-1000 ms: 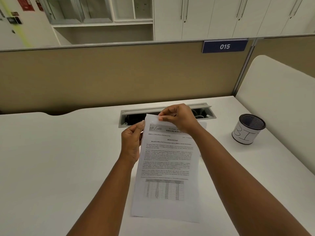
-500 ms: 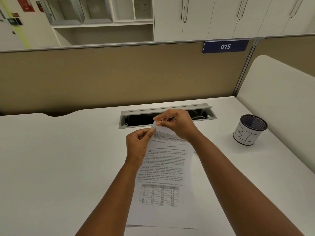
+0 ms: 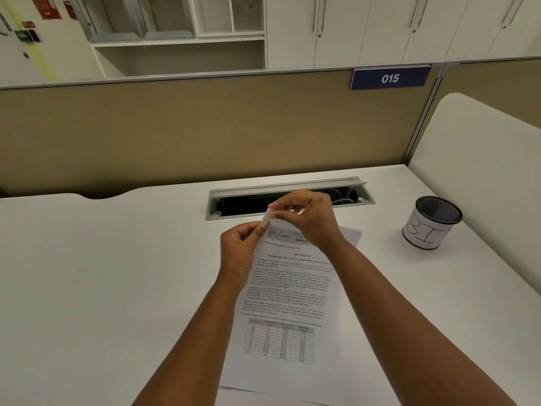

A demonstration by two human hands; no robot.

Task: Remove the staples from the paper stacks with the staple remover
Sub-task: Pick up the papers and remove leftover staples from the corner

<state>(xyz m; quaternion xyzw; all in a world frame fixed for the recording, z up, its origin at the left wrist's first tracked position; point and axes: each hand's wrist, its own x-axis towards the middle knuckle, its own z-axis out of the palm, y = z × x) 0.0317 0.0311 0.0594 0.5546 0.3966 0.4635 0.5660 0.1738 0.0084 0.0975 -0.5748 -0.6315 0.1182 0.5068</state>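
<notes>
Right hand (image 3: 307, 218) is pinching the paper stack (image 3: 287, 303) at its top-left corner, nearest the cable slot (image 3: 289, 197) — left hand (image 3: 240, 250) is gripping just below; long axis running toward the person.

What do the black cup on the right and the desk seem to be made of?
Cup: likely black wire mesh, as its rim shows a fine grid; a white paper-like band wraps it. Desk: smooth matte white top, probably laminate, though the look leaves that open.

Dim even light, soft, edges bowed
</notes>
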